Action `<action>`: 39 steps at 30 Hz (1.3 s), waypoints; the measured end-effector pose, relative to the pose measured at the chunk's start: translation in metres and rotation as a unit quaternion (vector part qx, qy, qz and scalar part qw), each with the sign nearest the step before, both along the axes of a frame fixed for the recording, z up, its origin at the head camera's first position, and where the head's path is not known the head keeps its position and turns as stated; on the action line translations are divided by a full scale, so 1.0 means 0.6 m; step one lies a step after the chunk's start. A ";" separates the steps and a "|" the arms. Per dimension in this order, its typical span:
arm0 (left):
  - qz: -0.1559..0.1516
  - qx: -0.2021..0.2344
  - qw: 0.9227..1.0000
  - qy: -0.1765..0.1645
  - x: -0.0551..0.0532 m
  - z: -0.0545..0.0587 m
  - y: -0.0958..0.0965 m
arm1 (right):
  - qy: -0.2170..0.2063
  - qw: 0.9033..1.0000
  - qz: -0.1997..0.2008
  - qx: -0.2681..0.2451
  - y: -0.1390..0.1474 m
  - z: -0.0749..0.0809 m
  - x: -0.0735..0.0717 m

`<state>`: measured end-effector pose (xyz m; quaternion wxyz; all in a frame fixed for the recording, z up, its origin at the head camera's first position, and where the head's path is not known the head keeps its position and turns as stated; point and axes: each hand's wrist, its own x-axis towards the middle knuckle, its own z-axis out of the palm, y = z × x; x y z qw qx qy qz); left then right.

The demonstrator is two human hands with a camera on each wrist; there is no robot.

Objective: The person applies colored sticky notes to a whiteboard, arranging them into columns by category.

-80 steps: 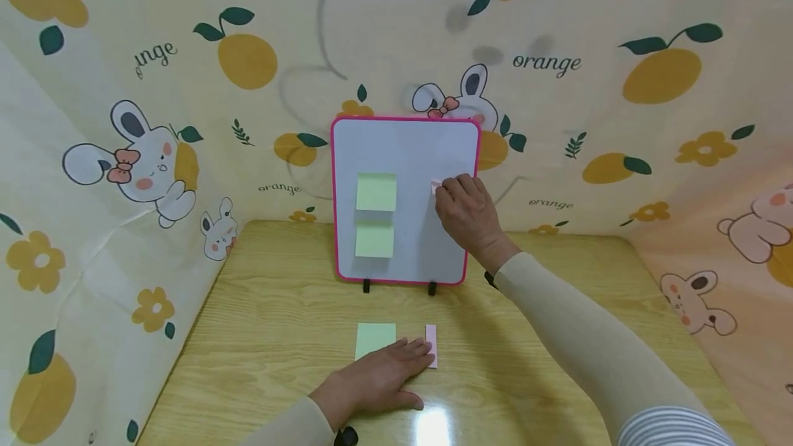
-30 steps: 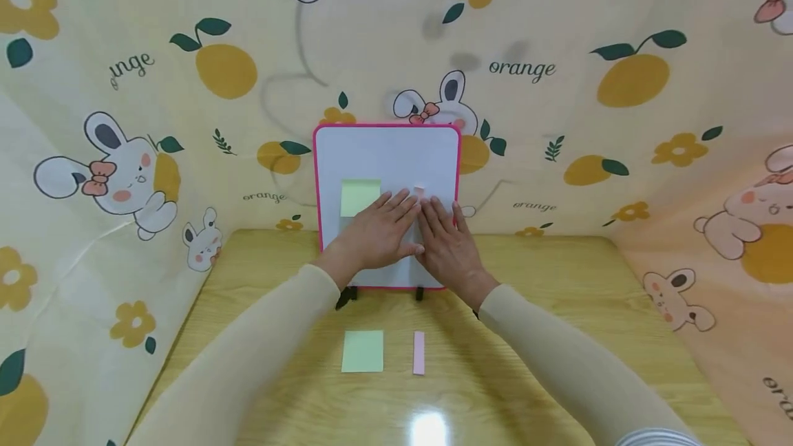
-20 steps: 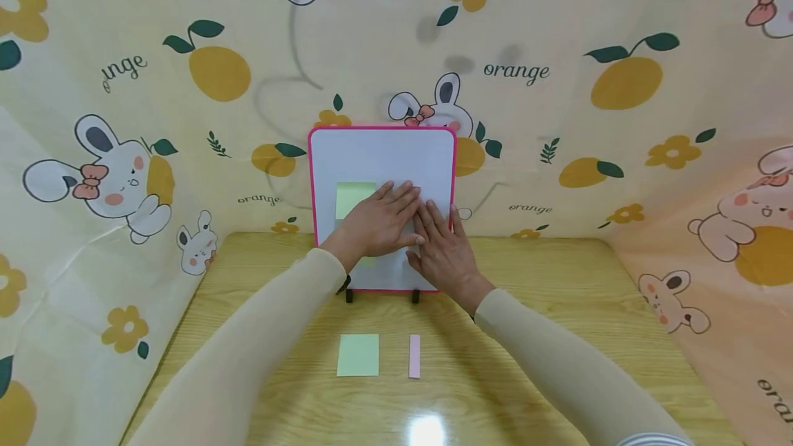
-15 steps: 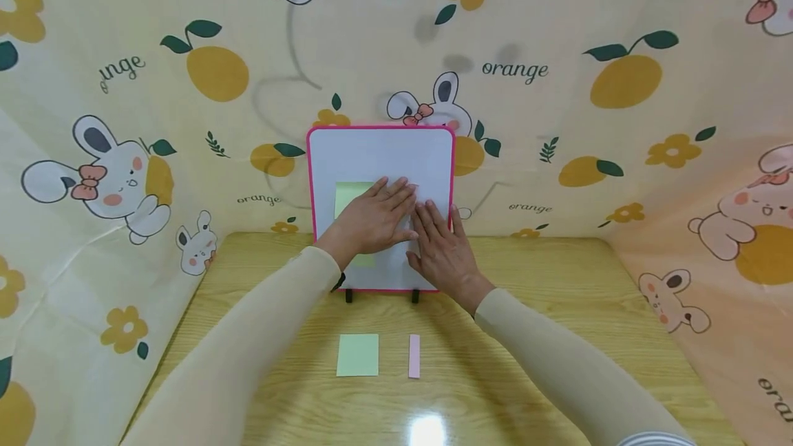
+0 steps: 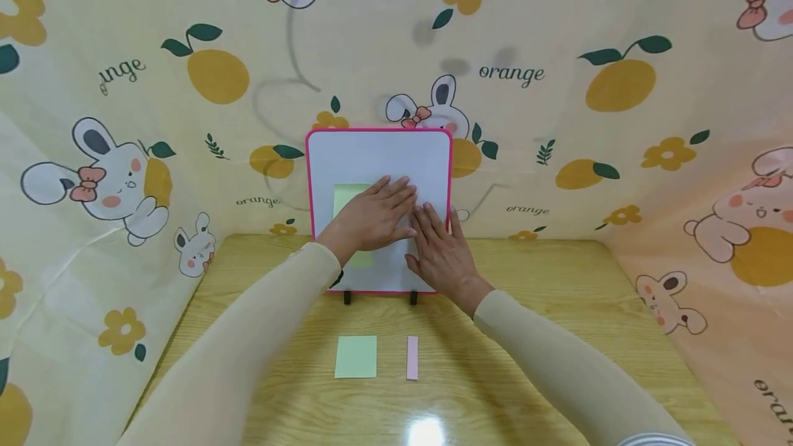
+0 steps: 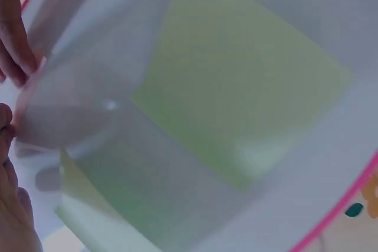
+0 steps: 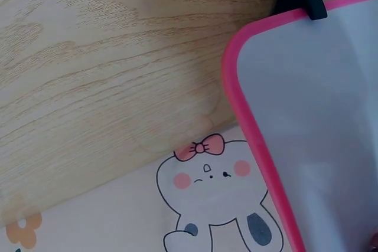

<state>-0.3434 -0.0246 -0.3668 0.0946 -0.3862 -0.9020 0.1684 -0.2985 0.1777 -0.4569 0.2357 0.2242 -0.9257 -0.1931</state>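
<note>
A whiteboard (image 5: 378, 157) with a pink frame stands upright. Against its face lies my left hand (image 5: 374, 217), fingers straight and slanting to the right, partly covering the upper green sticky note (image 5: 347, 197). Below, part of a second green sticky note (image 5: 361, 259) shows beside my left wrist. My right hand (image 5: 445, 250) is flat at the board's right side, its straight fingertips close to the left hand's. Between the fingers, a narrow pink sticky note (image 6: 31, 95) shows in the left wrist view; the hands hide it in the head view.
On the wooden table in front lie a green sticky-note pad (image 5: 356, 356) and a narrow pink pad (image 5: 411, 358). Black feet (image 5: 347, 298) support the board's lower edge. A printed cloth (image 5: 526, 157) with rabbits and oranges closes off the back and sides.
My left hand has left the pads on the table and gone up to the board. My right hand, earlier pinching the pink note there, has straightened its fingers. Both have barely moved lately.
</note>
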 end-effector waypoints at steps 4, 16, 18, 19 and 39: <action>0.013 0.003 1.000 -0.006 -0.003 -0.002 -0.015 | -0.017 1.000 -0.003 0.002 -0.005 0.002 0.000; -0.004 0.028 1.000 -0.005 -0.005 -0.005 -0.015 | -0.036 0.999 -0.012 -0.007 -0.018 0.009 -0.006; -0.009 0.031 0.999 0.000 -0.008 -0.007 -0.009 | -0.037 0.999 -0.011 -0.011 -0.017 0.009 -0.004; -0.011 0.031 0.999 0.002 -0.008 -0.007 -0.007 | -0.038 0.999 -0.010 -0.014 -0.017 0.008 -0.004; -0.035 -0.002 0.999 0.041 -0.010 -0.006 -0.020 | -0.044 0.999 -0.012 0.008 -0.012 -0.001 0.010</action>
